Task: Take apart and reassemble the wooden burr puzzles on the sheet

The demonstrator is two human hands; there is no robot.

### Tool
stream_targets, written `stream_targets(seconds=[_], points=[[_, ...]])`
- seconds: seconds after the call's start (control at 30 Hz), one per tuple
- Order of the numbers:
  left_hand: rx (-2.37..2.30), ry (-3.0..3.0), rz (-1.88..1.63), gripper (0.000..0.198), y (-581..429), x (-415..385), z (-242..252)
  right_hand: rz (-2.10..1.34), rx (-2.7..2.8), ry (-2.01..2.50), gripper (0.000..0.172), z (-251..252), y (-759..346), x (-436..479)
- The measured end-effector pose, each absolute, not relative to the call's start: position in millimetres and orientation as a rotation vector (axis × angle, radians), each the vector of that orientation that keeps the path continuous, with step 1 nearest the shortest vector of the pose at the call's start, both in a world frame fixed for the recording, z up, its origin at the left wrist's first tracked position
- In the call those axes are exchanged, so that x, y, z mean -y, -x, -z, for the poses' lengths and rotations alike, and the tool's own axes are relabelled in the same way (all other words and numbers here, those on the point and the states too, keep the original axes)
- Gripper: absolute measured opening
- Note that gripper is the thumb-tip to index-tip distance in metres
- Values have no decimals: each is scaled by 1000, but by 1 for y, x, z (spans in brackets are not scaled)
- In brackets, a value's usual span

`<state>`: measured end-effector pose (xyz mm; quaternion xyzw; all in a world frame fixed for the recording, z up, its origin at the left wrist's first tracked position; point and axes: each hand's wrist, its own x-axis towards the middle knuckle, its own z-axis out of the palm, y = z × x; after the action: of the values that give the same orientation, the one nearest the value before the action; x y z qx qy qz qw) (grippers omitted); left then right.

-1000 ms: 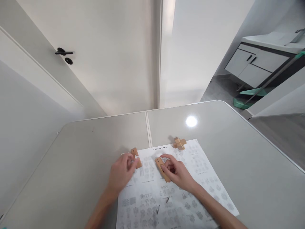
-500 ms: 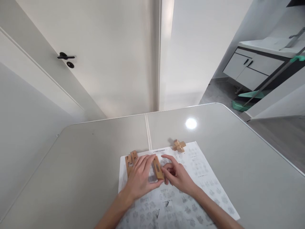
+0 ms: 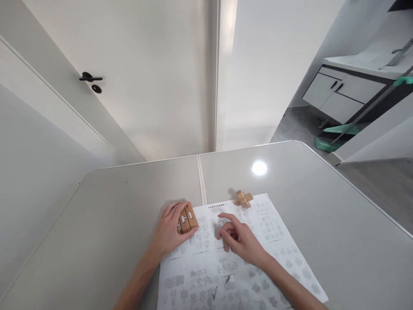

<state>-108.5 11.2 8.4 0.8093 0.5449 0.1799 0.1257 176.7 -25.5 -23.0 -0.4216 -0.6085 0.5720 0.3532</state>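
My left hand (image 3: 169, 228) spans several notched wooden puzzle pieces (image 3: 191, 215) lying side by side at the sheet's upper left, fingers over the far end and thumb at the near end. The rightmost piece bears a number 2 and a slot; my fingers partly hide the others. Over the middle of the printed paper sheet (image 3: 238, 275), my right hand (image 3: 240, 241) holds nothing that I can see. Its index finger stretches out, while the other fingers are loosely curled. An interlocked wooden burr puzzle (image 3: 243, 199) sits at the sheet's top edge, beyond my right hand.
The light grey table (image 3: 106, 241) has a seam running from its far edge down to the paper. A white door (image 3: 155, 77) stands behind the table. At the right are a sink cabinet (image 3: 345, 88) and a green dustpan (image 3: 325, 144) on the floor.
My left hand has moved left with the slotted piece, which now lies against the other pieces. My right hand has stayed nearly in place, now apart from the wood.
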Motion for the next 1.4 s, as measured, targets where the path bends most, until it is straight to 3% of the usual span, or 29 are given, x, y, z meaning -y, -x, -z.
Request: stream_targets(seconds=[0.23,0.53,1.4], points=[[-1563,-2317,-589,70,114,-7,-10,-1502,1572,1102,42,22,-177,26],[-1473,-2363,-475,100,118,-2,-6,-1492,1573,1112,42,25,-177,25],[-1560,-2339,-583,67,112,-6,-5,-1602,1418,1093,44,17,-180,22]])
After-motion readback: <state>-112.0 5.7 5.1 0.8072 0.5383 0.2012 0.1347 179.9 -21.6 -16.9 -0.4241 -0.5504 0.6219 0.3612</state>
